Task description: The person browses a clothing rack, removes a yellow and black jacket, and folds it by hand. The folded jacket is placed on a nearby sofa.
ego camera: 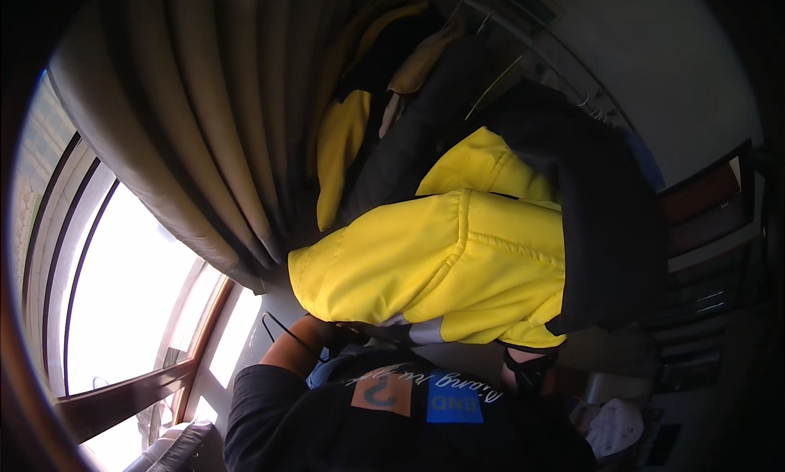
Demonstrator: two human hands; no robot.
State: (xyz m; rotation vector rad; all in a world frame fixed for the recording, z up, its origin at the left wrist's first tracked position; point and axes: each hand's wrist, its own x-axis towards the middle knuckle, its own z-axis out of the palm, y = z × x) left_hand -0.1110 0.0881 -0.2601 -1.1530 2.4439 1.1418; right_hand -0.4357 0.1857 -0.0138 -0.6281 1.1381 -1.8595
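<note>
A padded yellow and black jacket (423, 257) with a grey band (426, 331) spreads across the middle of the view. My left forearm (300, 344) reaches to its lower left edge, where my left hand (343, 336) is mostly covered and in deep shadow. What its fingers hold cannot be made out. Beside that forearm shows part of a black wire clothes hanger (268, 326). On the other side, my right wrist (520, 357), with a black band around it, goes under the jacket's black-edged hem. My right hand itself is hidden by the jacket.
More garments, including a yellow and black one (343, 147) and a dark one (398, 147), hang from a metal rail (509, 27) beyond the jacket. Several white hangers (593, 106) are on the rail. A heavy curtain (165, 122) and a bright window (135, 282) are at left.
</note>
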